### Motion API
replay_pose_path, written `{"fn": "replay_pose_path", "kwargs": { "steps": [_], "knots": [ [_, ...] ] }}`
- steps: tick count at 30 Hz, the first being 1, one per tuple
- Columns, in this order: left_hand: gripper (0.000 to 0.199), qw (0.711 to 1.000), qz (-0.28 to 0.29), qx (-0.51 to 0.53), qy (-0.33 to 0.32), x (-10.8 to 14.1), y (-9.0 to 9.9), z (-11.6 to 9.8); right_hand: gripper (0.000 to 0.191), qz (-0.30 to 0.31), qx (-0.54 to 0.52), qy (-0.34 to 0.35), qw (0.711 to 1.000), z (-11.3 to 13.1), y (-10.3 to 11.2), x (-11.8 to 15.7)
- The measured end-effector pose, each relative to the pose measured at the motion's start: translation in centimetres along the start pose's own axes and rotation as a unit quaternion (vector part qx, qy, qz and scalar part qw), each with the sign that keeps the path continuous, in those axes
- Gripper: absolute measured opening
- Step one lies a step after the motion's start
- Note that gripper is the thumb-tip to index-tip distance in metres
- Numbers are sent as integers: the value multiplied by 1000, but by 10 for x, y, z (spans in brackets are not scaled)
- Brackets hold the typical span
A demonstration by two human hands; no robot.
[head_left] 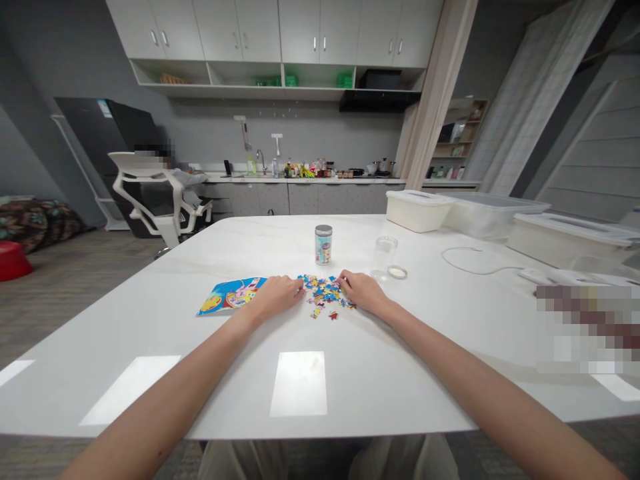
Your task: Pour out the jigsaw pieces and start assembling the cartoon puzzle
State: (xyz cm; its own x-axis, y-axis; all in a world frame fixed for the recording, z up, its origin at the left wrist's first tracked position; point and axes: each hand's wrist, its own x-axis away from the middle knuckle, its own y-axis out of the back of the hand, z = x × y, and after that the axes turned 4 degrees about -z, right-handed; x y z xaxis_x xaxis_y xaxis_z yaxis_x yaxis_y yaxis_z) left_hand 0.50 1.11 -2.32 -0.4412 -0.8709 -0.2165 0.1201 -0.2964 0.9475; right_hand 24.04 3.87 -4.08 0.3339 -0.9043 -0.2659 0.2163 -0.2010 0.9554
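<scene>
A loose heap of colourful jigsaw puzzle pieces (324, 288) lies on the white table, with a red piece (333, 316) a little nearer to me. At the heap's left edge is my left hand (281, 295), its fingers curled in; what they hold, if anything, is hidden. My right hand (364, 291) rests at the right edge, fingers bent and closed, fingertips against the pieces. Partly under my left hand and wrist lies a bright picture sheet (227, 297) with cartoon figures. Behind the heap stands a printed tin (323, 245) with a silver lid.
A clear jar (385, 255) and a round lid (397, 272) stand right of the tin. Lidded plastic boxes (419, 211) line the table's far right, near a white cable (463, 261). A person sits in a white chair (150, 187) at the back left.
</scene>
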Motion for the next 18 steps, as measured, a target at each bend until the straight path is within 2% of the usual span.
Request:
{"fn": "replay_pose_path", "kwargs": {
  "steps": [5,11,18],
  "knots": [
    [32,1000,2,26,13,1,4,-5,36,1,14,2,1000,2,2,0],
    [39,999,-14,17,37,2,-3,-5,34,-6,6,25,1000,5,4,3],
    [41,999,22,28,29,2,0,-2,28,-18,-36,60,997,5,4,4]
  ]
}}
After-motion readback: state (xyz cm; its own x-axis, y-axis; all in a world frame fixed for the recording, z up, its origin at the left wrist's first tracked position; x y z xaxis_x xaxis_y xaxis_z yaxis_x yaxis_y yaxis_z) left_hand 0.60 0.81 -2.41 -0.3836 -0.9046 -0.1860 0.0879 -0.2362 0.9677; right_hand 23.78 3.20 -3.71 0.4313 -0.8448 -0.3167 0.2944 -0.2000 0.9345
